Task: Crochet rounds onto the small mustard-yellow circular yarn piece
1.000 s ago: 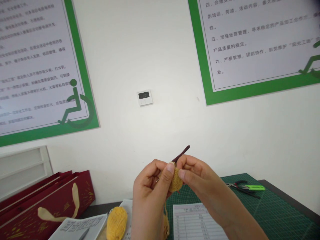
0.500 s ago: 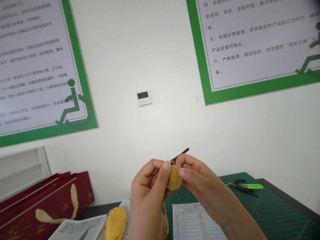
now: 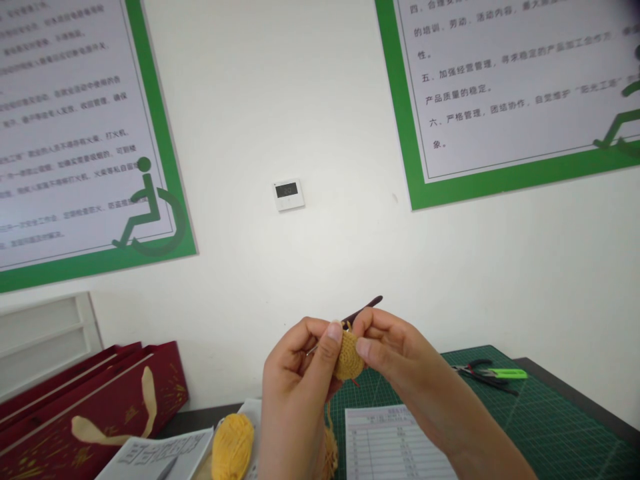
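Dark crochet hook (image 3: 367,308): long axis slanting, blunt end pointing up and right, jutting between left hand (image 3: 299,383) and right hand (image 3: 404,357). Yellow crochet disc (image 3: 349,357), one: just below the hook, raised over the tabletop (image 3: 187,421), its left edge pinched by the left hand, its right edge by the right hand.

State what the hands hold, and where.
Left hand pinches the crochet piece at its left edge, right hand at its right; what grips the dark hook is unclear.
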`<state>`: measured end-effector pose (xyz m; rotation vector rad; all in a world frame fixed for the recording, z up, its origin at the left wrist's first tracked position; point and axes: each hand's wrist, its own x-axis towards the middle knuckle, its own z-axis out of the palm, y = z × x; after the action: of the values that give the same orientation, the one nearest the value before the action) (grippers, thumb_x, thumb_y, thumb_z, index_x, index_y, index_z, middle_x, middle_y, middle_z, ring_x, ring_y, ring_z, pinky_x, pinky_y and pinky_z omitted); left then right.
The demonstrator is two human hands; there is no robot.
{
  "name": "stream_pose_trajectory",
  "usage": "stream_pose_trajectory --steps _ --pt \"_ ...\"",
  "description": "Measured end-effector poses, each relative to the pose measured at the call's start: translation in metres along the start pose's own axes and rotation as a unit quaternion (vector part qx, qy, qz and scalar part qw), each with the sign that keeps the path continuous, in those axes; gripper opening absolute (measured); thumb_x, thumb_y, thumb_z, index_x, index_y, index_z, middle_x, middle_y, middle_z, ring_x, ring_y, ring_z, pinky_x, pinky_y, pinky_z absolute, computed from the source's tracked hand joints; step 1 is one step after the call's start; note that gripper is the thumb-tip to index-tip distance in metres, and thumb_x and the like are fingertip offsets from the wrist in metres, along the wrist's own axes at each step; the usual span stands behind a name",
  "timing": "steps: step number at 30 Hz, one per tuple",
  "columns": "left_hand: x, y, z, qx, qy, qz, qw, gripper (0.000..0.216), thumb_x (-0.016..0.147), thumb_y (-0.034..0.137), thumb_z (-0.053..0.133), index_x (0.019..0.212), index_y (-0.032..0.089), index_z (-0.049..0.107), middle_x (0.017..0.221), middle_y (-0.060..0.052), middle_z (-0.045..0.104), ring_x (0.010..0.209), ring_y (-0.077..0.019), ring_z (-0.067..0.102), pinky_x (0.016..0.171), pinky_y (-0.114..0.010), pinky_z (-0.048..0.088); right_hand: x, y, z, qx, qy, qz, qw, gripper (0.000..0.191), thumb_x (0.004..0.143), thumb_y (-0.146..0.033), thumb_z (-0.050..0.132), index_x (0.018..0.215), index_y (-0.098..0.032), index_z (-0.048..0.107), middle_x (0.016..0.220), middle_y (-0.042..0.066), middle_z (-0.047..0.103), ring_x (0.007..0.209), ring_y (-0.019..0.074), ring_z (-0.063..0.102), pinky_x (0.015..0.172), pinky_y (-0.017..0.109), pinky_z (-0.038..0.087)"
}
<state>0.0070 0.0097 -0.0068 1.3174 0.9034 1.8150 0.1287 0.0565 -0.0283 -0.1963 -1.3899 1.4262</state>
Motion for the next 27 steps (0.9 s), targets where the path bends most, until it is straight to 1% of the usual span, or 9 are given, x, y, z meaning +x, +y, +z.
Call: stream_pose_trajectory --steps 3,7,9,12,18,22,27 --pt "0.0006 0.0003 0.0005 -0.001 0.004 0.003 1.000 0.031 0.078 0.039 0.081 0.066 0.015 0.064 0.057 0.004 0.049 0.051 -0.0071 0.036 0.046 -0.018 0.025 -0.0007 -0.0008 0.0009 -0.011 0.016 0.003 1.000 0.032 0.080 -0.043 0.080 0.082 -0.018 0.060 0.075 -0.002 0.059 0.071 0.0135 0.051 0.069 0.028 0.038" --pt "0.0000 0.0009 -0.0009 -0.004 0.007 -0.003 1.000 0.033 0.075 0.041 0.083 0.065 0.016 0.064 0.058 0.003 0.049 0.052 -0.0076 0.038 0.046 -0.018 0.026 -0.0008 -0.0007 0.0010 -0.004 0.013 0.002 1.000 0.032 0.079 -0.043 0.081 0.082 -0.019 0.061 0.075 -0.001 0.060 0.071 0.0141 0.052 0.070 0.029 0.039" --pt "-0.0005 0.0013 -0.0019 -0.003 0.006 -0.008 1.000 0.033 0.075 0.041 0.084 0.065 0.016 0.064 0.059 0.003 0.050 0.053 -0.0081 0.039 0.047 -0.018 0.027 -0.0005 -0.0003 0.0007 0.009 0.000 0.005 1.000 0.031 0.079 -0.042 0.081 0.083 -0.019 0.061 0.076 -0.001 0.060 0.073 0.0149 0.052 0.071 0.029 0.039" --pt "-0.0004 0.0012 -0.0027 -0.004 0.001 -0.009 1.000 0.033 0.075 0.042 0.083 0.066 0.016 0.064 0.059 0.003 0.048 0.052 -0.0078 0.036 0.047 -0.019 0.025 0.0002 -0.0001 0.0004 0.037 -0.026 0.015 0.999 0.030 0.079 -0.042 0.081 0.085 -0.020 0.061 0.078 -0.001 0.060 0.076 0.0161 0.053 0.072 0.030 0.039" --pt "0.0011 0.0005 -0.0021 -0.004 -0.009 -0.005 1.000 0.033 0.077 0.041 0.082 0.066 0.016 0.064 0.058 0.004 0.046 0.052 -0.0070 0.033 0.047 -0.020 0.022 0.0005 0.0006 -0.0005 0.068 -0.054 0.013 0.996 0.028 0.081 -0.038 0.080 0.085 -0.021 0.059 0.079 -0.002 0.059 0.076 0.0146 0.051 0.072 0.029 0.037" --pt "0.0006 0.0012 -0.0021 -0.006 -0.011 -0.004 1.000 0.032 0.078 0.039 0.081 0.066 0.016 0.064 0.058 0.004 0.047 0.052 -0.0069 0.034 0.047 -0.020 0.023 0.0009 0.0034 -0.0021 0.058 -0.053 0.003 0.997 0.030 0.081 -0.039 0.081 0.084 -0.021 0.058 0.079 -0.001 0.061 0.077 0.0153 0.052 0.073 0.030 0.037" --pt "0.0013 0.0000 -0.0032 0.001 -0.012 0.005 1.000 0.031 0.080 0.039 0.080 0.066 0.016 0.065 0.058 0.004 0.047 0.051 -0.0069 0.034 0.046 -0.019 0.023 0.0001 0.0017 -0.0012 0.045 -0.041 0.008 0.998 0.032 0.080 -0.042 0.082 0.084 -0.020 0.059 0.079 -0.001 0.060 0.076 0.0150 0.053 0.072 0.029 0.037"
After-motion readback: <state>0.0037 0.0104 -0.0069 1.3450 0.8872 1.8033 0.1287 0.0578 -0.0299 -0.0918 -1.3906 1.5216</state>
